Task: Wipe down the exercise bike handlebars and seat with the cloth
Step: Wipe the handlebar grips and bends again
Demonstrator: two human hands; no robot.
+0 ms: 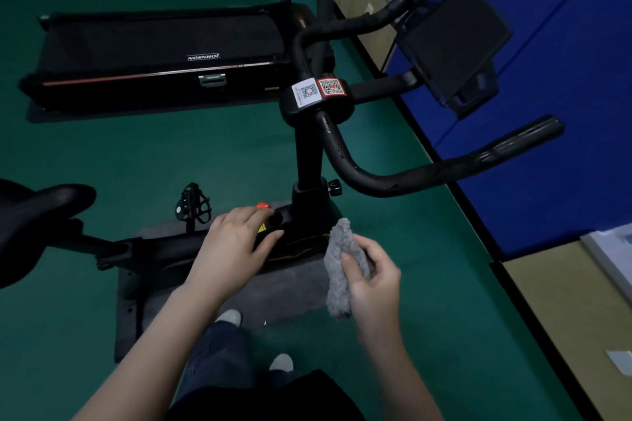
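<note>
1. The cloth (338, 267) is recorded as plain grey.
2. The handlebars (410, 178) and seat (44, 208) are recorded as black.
3. A white label (305, 92) and a red label (331, 86) are noted, each printed with a QR pattern.
4. The knob (262, 205) is recorded as orange-red, the sticker (262, 228) as yellow.
5. The floor (171, 154) is recorded as green, the mat (273, 290) as dark grey.
6. The partition (547, 113) is recorded as blue, the cabinet (564, 301) as tan.
7. The treadmill (154, 55) is recorded as black, with white lettering and a red stripe.
8. The trousers (219, 352) are noted as dark blue, the shoes (229, 316) as pale grey.
</note>
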